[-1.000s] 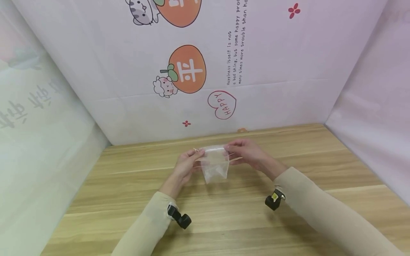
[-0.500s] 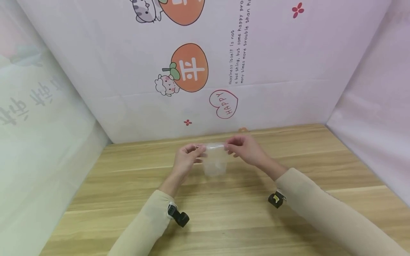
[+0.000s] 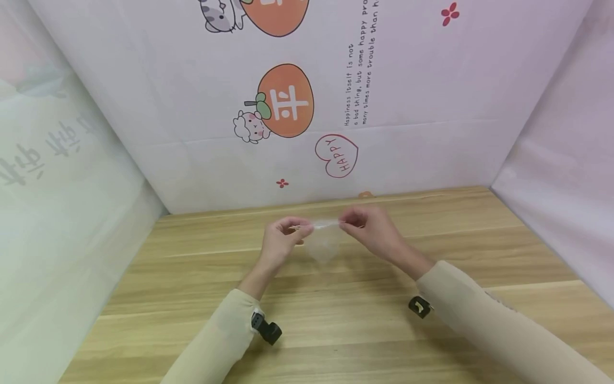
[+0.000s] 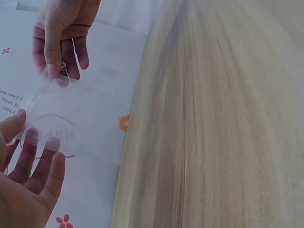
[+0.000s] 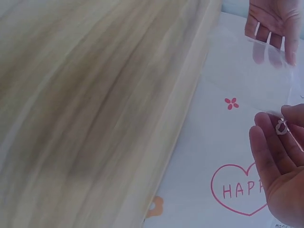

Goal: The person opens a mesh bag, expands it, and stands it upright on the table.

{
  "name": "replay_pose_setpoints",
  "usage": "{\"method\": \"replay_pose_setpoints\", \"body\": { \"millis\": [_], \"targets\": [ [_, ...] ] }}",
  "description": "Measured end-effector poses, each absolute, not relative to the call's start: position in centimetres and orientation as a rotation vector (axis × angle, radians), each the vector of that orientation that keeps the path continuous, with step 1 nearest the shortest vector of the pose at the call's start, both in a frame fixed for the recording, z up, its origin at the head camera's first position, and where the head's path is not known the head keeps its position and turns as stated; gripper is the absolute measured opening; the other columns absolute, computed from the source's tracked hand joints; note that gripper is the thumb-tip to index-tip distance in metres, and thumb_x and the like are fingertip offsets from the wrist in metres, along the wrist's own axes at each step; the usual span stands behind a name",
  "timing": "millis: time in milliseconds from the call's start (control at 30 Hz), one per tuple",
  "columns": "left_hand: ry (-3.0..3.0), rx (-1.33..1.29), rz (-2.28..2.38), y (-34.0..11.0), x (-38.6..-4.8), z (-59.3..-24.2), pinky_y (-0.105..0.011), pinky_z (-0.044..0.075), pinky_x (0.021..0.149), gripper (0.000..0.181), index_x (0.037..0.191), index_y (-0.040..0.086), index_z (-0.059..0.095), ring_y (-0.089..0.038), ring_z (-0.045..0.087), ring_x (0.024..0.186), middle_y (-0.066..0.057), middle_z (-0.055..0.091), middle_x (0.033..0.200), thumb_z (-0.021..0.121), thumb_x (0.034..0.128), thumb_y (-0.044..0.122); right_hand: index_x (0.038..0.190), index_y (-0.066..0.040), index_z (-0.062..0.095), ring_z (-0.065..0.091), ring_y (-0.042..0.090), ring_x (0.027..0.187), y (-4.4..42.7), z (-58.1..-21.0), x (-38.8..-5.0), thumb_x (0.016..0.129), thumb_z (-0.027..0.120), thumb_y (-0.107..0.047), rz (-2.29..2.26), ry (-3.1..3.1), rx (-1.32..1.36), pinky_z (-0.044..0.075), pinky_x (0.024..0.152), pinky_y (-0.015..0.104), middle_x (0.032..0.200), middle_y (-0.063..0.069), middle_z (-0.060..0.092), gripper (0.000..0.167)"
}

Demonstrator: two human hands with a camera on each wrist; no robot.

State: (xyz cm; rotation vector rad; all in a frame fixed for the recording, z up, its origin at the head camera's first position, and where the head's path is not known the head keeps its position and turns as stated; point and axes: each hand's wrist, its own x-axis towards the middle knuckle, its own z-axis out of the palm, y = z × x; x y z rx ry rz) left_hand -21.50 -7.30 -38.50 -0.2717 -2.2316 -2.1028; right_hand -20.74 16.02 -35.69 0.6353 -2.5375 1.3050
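A small see-through drawstring bag [image 3: 323, 244] hangs above the table between my two hands, its lower part blurred. My left hand [image 3: 282, 237] pinches the left end of its top edge between thumb and fingers. At the opposite end, my right hand [image 3: 371, 229] pinches the other top corner. In the left wrist view, the bag [image 4: 78, 107] is stretched flat, and left-hand fingertips show through the film. A thin white string loop [image 5: 281, 127] sticks out by the right fingers in the right wrist view. Whether the bag holds anything cannot be made out.
Beneath the hands lies a wood-grain table [image 3: 326, 325]. White printed sheets stand as a back wall [image 3: 412, 106] and side walls close around it. Black wrist cameras [image 3: 269, 332] are strapped on both beige sleeves [image 3: 216, 330].
Fingers that were spread behind the bag have drawn in to its top corners. The bag's lower edge has risen, and its shape looks narrower at the bottom. The head view has shifted slightly.
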Motion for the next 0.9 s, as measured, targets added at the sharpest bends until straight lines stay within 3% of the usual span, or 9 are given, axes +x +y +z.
{"method": "replay_pose_setpoints", "body": {
  "millis": [233,567,900],
  "targets": [
    [-2.228,-0.420,-2.064,-7.0,-21.3,-39.1,-0.024,0.055,0.068,0.019,0.099,-0.001,0.076,-0.012,0.066,0.075,-0.003,0.073,0.092,0.082,0.0850,0.010,0.098,-0.001,0.074,0.069,0.016,0.080,16.6,-36.7,-20.2,0.090,0.074,-0.001,1.264,-2.517,0.666,0.059,0.072,0.029,0.091,0.006,0.074,0.008],
    [-2.362,-0.420,-2.101,-7.0,-20.4,-39.5,-0.028,0.055,0.077,0.019,0.099,0.003,0.073,-0.019,0.069,0.090,-0.006,0.072,0.099,0.082,0.0846,0.011,0.093,-0.003,0.072,0.069,0.017,0.078,17.0,-37.8,-19.6,0.087,0.076,0.002,1.256,-2.513,0.666,0.059,0.070,0.027,0.088,0.008,0.073,0.009],
    [-2.374,-0.445,-2.104,-6.8,-20.0,-39.7,-0.030,0.057,0.079,0.022,0.104,-0.005,0.069,-0.022,0.067,0.095,-0.013,0.069,0.104,0.079,0.0845,0.002,0.093,-0.002,0.072,0.070,0.020,0.084,17.3,-38.4,-19.5,0.087,0.075,0.004,1.276,-2.524,0.686,0.060,0.074,0.029,0.090,0.008,0.073,0.009]
  ]
}}
